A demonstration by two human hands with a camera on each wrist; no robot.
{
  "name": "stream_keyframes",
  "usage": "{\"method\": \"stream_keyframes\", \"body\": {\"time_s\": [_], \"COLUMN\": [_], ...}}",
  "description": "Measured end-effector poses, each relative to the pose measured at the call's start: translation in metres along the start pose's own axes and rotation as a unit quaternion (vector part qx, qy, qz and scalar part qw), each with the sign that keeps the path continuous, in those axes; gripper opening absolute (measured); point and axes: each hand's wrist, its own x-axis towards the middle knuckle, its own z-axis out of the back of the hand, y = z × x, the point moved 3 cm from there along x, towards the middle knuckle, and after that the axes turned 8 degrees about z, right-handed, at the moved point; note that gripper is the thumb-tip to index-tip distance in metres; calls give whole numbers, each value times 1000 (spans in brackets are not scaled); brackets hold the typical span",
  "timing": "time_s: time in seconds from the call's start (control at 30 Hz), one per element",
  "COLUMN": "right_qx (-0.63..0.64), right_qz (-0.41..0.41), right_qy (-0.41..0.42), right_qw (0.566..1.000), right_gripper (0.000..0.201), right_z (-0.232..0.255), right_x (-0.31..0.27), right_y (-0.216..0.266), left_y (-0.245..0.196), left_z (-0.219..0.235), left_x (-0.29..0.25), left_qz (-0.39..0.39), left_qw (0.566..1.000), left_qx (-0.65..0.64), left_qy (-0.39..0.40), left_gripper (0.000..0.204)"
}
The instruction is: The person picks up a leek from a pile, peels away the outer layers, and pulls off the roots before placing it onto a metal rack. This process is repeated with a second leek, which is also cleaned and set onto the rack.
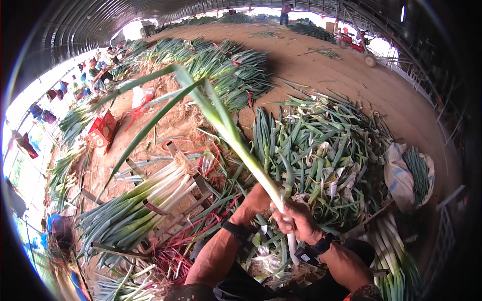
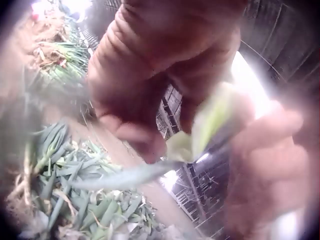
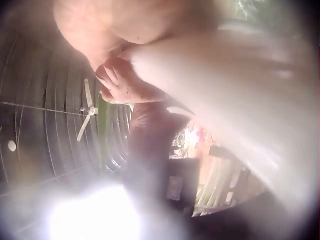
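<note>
A long green onion (image 1: 246, 158) slants up and left in the head view, its white shank low and its green leaves bent over at the top. My right hand (image 1: 299, 220) grips the shank near its lower end. Just beyond, my left hand (image 1: 260, 197) is at the shank, partly hidden behind it. In the left wrist view, the left thumb and fingers pinch a pale green leaf strip (image 2: 212, 120), whose narrow end hangs out to the left. The white shank (image 3: 215, 85) runs large and blurred across the right wrist view, under the right hand's fingers.
Leaf scraps (image 1: 331, 150) lie heaped ahead on the right. To the left, cleaned green onions (image 1: 150, 195) rest on a slatted rack near red twine (image 1: 170, 256). More onions (image 1: 394, 256) lie at lower right, below a white sack (image 1: 396, 173). Bundles (image 1: 221, 65) stretch behind.
</note>
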Motion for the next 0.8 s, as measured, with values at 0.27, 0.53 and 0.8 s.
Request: {"method": "stream_keyframes", "body": {"time_s": [0.27, 0.53, 0.8], "right_qx": [-185, -139, 131], "right_qz": [92, 130, 112], "right_qy": [-89, -187, -238], "right_qw": [974, 964, 956], "right_gripper": [39, 26, 24], "right_z": [22, 25, 36], "right_x": [5, 31, 10], "right_y": [-2, -25, -14], "left_y": [-50, -57, -42], "left_z": [43, 31, 82], "left_x": [-6, -8, -11], "left_qz": [27, 39, -78], "left_qw": [784, 700, 704], "left_qx": [-599, -679, -654], "left_qy": [-160, -216, -267], "left_gripper": [64, 43, 38]}}
